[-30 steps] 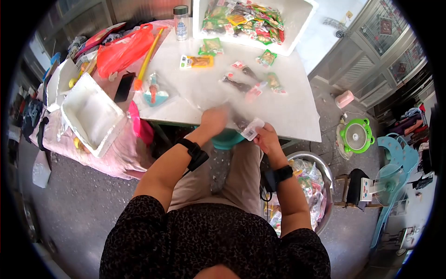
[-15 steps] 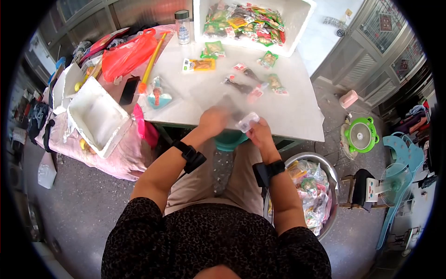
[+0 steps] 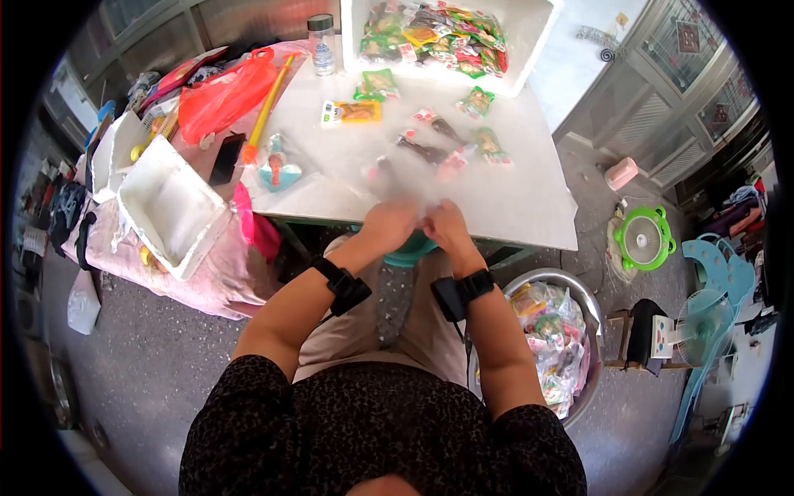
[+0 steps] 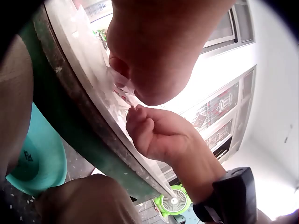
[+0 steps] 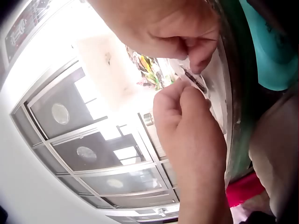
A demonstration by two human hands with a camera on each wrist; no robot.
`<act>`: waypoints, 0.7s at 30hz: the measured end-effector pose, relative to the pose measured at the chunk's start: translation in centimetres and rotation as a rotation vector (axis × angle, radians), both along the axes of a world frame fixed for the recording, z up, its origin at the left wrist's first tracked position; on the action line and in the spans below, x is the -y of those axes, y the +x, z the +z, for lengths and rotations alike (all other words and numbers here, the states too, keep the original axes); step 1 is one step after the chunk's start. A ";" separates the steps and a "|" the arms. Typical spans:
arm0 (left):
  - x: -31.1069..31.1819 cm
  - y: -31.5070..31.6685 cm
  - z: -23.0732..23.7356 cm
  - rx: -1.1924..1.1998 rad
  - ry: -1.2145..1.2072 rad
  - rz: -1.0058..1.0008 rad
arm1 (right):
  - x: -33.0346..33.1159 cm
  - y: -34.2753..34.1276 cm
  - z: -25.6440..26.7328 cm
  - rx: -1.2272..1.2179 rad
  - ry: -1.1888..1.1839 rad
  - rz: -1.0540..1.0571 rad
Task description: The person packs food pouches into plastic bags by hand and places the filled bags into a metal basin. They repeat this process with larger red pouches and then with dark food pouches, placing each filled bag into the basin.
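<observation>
At the table's front edge, my left hand and right hand are close together with fingers curled. Between them they pinch a clear plastic packet with something dark inside, blurred in the head view and partly hidden by the fingers. In the left wrist view the right hand has thumb and fingertips together at the packet's edge. Beyond the hands, packets with dark contents lie on the white table, alongside green packets and a yellow one.
A white foam box of packets stands at the back. A steel basin of packets is on the floor to the right. A teal basin sits below the table edge. Left are an empty foam tray, phone and red bag.
My right hand has moved left to meet the left hand. The white label it held at the packet's end is now covered by the fingers.
</observation>
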State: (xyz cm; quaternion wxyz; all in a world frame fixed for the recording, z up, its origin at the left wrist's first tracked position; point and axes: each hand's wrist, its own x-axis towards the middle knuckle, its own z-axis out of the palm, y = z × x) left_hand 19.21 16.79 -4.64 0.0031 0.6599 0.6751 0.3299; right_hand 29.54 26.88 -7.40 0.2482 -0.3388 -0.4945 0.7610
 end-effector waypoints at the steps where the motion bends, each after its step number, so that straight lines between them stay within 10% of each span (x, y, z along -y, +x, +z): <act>1: -0.2 -0.1 -0.4 0.003 0.005 0.005 | 0.0 -0.3 -0.3 -0.080 -0.039 -0.015; 3: -0.5 -0.5 -1.3 0.001 0.030 -0.001 | -0.4 -1.2 -1.8 -0.244 -0.114 -0.040; 7: -1.3 -1.5 -3.3 0.006 0.053 0.036 | -2.4 -2.0 -4.9 -0.126 0.735 -0.067; 9: -1.3 -1.6 -4.0 0.013 0.074 0.077 | -2.3 -1.0 -1.0 0.149 0.456 -0.209; 12: -1.1 -1.5 -4.7 -0.003 0.115 0.094 | -6.5 -0.7 -1.0 0.425 1.581 -0.353; 16: -1.1 -1.3 -4.5 -0.057 0.081 0.102 | -8.6 -1.6 -1.1 0.917 1.817 -0.071; 21: -1.1 -1.4 -4.9 -0.033 0.091 0.120 | -9.6 -3.0 0.1 0.950 1.877 0.199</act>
